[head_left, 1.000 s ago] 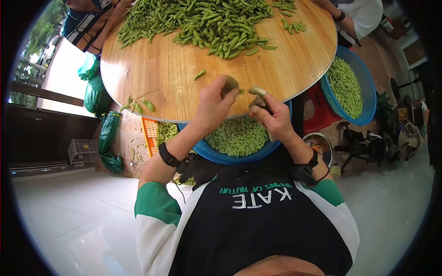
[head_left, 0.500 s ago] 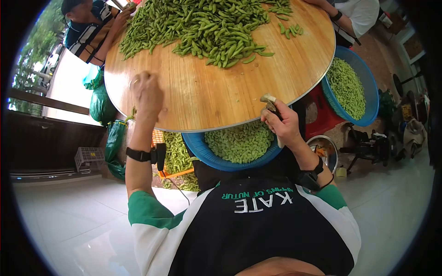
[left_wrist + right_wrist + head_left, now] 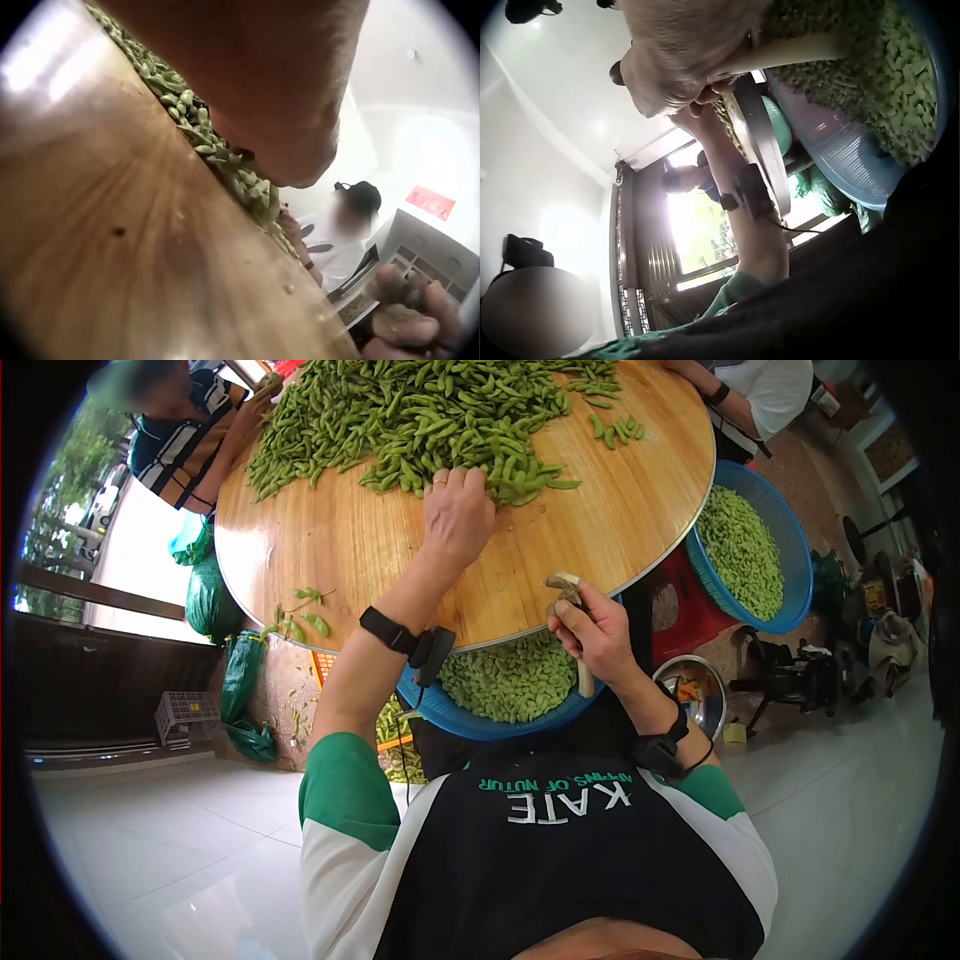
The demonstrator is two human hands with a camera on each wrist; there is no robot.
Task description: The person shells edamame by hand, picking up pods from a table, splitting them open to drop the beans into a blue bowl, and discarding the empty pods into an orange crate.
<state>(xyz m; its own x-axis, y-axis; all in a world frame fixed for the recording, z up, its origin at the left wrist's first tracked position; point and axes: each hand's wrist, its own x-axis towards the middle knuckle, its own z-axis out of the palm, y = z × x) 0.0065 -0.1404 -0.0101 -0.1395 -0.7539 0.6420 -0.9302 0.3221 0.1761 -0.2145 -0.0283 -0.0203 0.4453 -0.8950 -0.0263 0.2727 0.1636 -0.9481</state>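
My left hand [image 3: 458, 515] touches the near edge of the heaped green pods [image 3: 430, 415] on the round wooden table [image 3: 340, 550]. Its fingers bend down into the pods, fingertips hidden; the left wrist view shows the hand [image 3: 270, 97] beside the pods [image 3: 202, 127]. Farther right, my right hand [image 3: 600, 635] grips a pale stick-like handle [image 3: 585, 678] over the table's near edge. Wrappings [image 3: 563, 582] cover its fingertip area. In the right wrist view, the handle [image 3: 787, 54] sticks out from my right hand [image 3: 682, 45].
A blue basket of shelled beans [image 3: 510, 680] sits below the table edge, and another blue basket [image 3: 797, 575] stands at the right. Loose pods [image 3: 292, 628] lie near the table's left edge. A metal bowl [image 3: 712, 705] is at the lower right. Two people sit across the table.
My left hand has moved from the table's left side to the pod heap. Pods now show where it was at the left edge. My right hand still grips the handle, slightly shifted left.
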